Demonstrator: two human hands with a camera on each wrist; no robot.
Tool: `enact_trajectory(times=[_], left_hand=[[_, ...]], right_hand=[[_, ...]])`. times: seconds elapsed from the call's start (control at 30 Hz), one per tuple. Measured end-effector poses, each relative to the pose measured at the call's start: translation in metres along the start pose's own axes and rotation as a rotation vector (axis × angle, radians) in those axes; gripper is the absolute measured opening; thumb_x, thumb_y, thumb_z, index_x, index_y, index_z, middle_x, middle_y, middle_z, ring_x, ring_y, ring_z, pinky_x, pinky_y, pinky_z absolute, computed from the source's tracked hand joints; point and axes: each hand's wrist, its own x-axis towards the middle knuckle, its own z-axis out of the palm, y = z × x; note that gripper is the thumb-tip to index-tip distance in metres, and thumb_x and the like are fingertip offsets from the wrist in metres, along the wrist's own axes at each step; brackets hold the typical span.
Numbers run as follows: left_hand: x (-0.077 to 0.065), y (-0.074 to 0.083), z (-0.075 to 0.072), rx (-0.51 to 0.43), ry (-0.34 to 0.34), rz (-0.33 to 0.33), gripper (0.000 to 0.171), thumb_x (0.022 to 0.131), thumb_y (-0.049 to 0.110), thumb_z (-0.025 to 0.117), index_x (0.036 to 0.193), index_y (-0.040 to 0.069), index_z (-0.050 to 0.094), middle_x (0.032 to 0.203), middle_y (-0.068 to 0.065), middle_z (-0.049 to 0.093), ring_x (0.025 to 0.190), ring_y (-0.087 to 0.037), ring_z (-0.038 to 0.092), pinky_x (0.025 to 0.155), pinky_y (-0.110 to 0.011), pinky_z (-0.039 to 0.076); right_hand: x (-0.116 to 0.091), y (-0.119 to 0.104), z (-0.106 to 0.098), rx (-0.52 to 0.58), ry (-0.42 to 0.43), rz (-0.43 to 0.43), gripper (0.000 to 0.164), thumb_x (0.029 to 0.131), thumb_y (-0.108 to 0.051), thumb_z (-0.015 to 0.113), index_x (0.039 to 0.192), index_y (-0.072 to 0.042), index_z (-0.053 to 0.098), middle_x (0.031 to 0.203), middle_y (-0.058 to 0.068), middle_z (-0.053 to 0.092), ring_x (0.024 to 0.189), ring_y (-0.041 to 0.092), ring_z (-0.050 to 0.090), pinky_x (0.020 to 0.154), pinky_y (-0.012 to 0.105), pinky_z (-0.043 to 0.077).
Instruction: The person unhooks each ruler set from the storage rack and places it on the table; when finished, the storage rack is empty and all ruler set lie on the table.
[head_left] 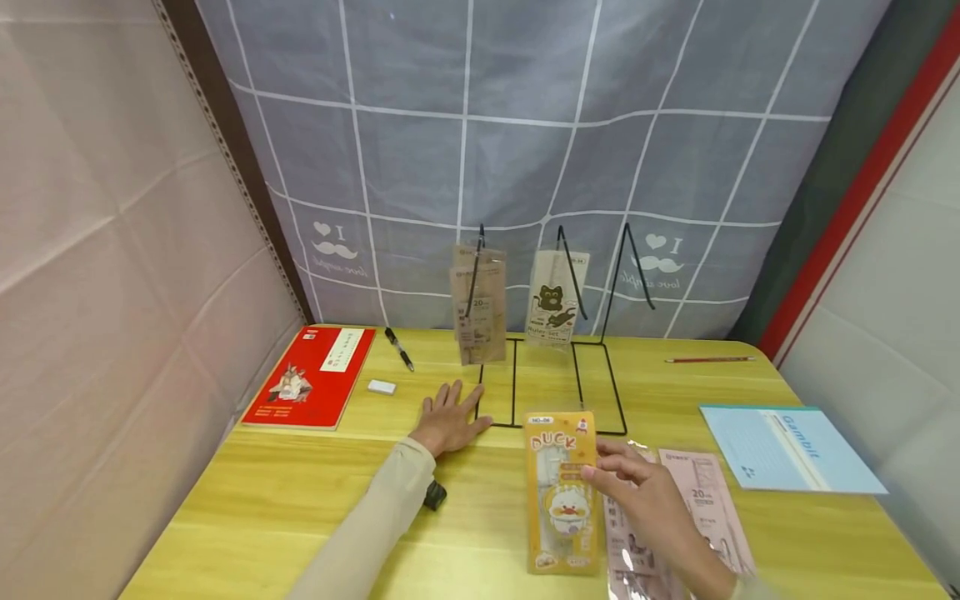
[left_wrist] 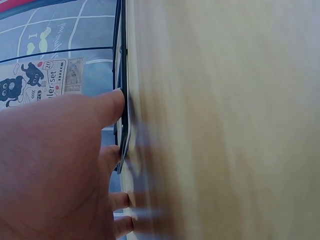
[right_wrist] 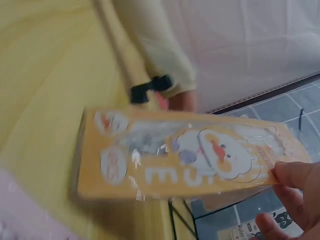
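In the head view, my right hand (head_left: 648,500) pinches the right edge of an orange duck-print ruler set pack (head_left: 567,508) with thumb and fingers. The right wrist view shows the orange pack (right_wrist: 120,165) raised above the table, front facing the camera. My left hand (head_left: 447,422) rests, fingers spread, at the near left corner of a black wire display rack (head_left: 616,390). Up close in the left wrist view, its thumb and a finger touch the rack's base wire (left_wrist: 124,75). On the rack hang pinkish packs (head_left: 480,312) at left and a cat-print ruler set (head_left: 553,300) in the middle.
Pink ruler packs (head_left: 708,500) lie beneath and beside my right hand. A blue notebook (head_left: 791,450) and a red pencil (head_left: 708,360) are at right. Left of the rack lie a red booklet (head_left: 311,379), a black pen (head_left: 399,349) and a white eraser (head_left: 382,387).
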Motion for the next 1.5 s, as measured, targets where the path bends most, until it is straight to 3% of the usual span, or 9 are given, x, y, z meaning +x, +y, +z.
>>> enact_trajectory(times=[0.1, 0.2, 0.37, 0.47, 0.6, 0.73, 1.23, 1.5], left_hand=[[0.000, -0.001, 0.000, -0.006, -0.003, 0.004, 0.068, 0.108, 0.061, 0.037, 0.167, 0.031, 0.021, 0.175, -0.015, 0.010, 0.162, -0.039, 0.009, 0.128, -0.066, 0.012], [0.000, -0.001, -0.001, -0.013, -0.004, 0.006, 0.068, 0.108, 0.061, 0.037, 0.167, 0.031, 0.021, 0.175, -0.015, 0.010, 0.162, -0.040, 0.009, 0.128, -0.066, 0.011], [0.000, -0.002, -0.004, -0.015, 0.003, 0.003, 0.068, 0.108, 0.061, 0.037, 0.167, 0.031, 0.022, 0.176, -0.014, 0.010, 0.162, -0.040, 0.010, 0.128, -0.066, 0.012], [0.000, -0.002, -0.003, -0.010, 0.007, 0.002, 0.069, 0.108, 0.061, 0.037, 0.167, 0.031, 0.022, 0.175, -0.014, 0.010, 0.162, -0.040, 0.011, 0.128, -0.066, 0.013], [0.001, -0.003, -0.001, -0.012, 0.009, 0.002, 0.069, 0.108, 0.061, 0.038, 0.167, 0.031, 0.022, 0.175, -0.015, 0.011, 0.162, -0.040, 0.010, 0.128, -0.066, 0.012], [0.001, -0.003, -0.001, -0.017, 0.016, 0.002, 0.068, 0.108, 0.061, 0.038, 0.167, 0.031, 0.023, 0.175, -0.015, 0.012, 0.162, -0.040, 0.011, 0.128, -0.066, 0.012], [0.000, -0.001, -0.002, -0.027, 0.010, 0.007, 0.069, 0.108, 0.061, 0.038, 0.167, 0.031, 0.022, 0.175, -0.015, 0.011, 0.162, -0.040, 0.010, 0.128, -0.066, 0.011], [-0.001, -0.001, -0.002, -0.027, 0.013, 0.011, 0.068, 0.108, 0.060, 0.038, 0.167, 0.031, 0.023, 0.175, -0.015, 0.011, 0.162, -0.040, 0.010, 0.128, -0.066, 0.012]], right_hand=[[0.003, 0.009, 0.004, -0.053, 0.036, -0.035, 0.048, 0.088, -0.061, 0.074, 0.103, -0.016, 0.080, 0.153, 0.002, 0.056, 0.147, 0.035, 0.043, 0.113, 0.066, 0.040], [0.005, 0.019, 0.009, -0.089, 0.074, -0.137, 0.034, 0.087, -0.054, 0.078, 0.095, -0.021, 0.078, 0.150, 0.001, 0.058, 0.147, 0.037, 0.040, 0.113, 0.075, 0.031], [0.009, 0.034, 0.016, -0.172, 0.134, -0.304, 0.014, 0.083, -0.036, 0.086, 0.083, -0.026, 0.077, 0.142, 0.012, 0.064, 0.138, 0.044, 0.043, 0.102, 0.072, 0.024], [0.012, 0.039, 0.018, -0.254, 0.129, -0.287, 0.014, 0.082, -0.036, 0.087, 0.082, -0.027, 0.077, 0.144, 0.014, 0.063, 0.140, 0.045, 0.041, 0.102, 0.068, 0.021], [0.015, 0.044, 0.020, -0.355, 0.079, -0.201, 0.014, 0.081, -0.036, 0.087, 0.081, -0.027, 0.077, 0.149, 0.015, 0.059, 0.144, 0.045, 0.038, 0.109, 0.071, 0.018], [0.015, 0.048, 0.020, -0.398, 0.048, -0.154, 0.013, 0.082, -0.036, 0.086, 0.081, -0.027, 0.077, 0.151, 0.016, 0.057, 0.145, 0.044, 0.038, 0.110, 0.071, 0.017], [0.015, 0.055, 0.022, -0.479, 0.078, -0.196, 0.015, 0.081, -0.037, 0.088, 0.079, -0.024, 0.080, 0.146, 0.022, 0.059, 0.141, 0.047, 0.041, 0.102, 0.070, 0.023], [0.014, 0.054, 0.022, -0.523, 0.075, -0.178, 0.016, 0.082, -0.040, 0.087, 0.081, -0.025, 0.081, 0.147, 0.022, 0.059, 0.142, 0.045, 0.040, 0.101, 0.069, 0.023]])
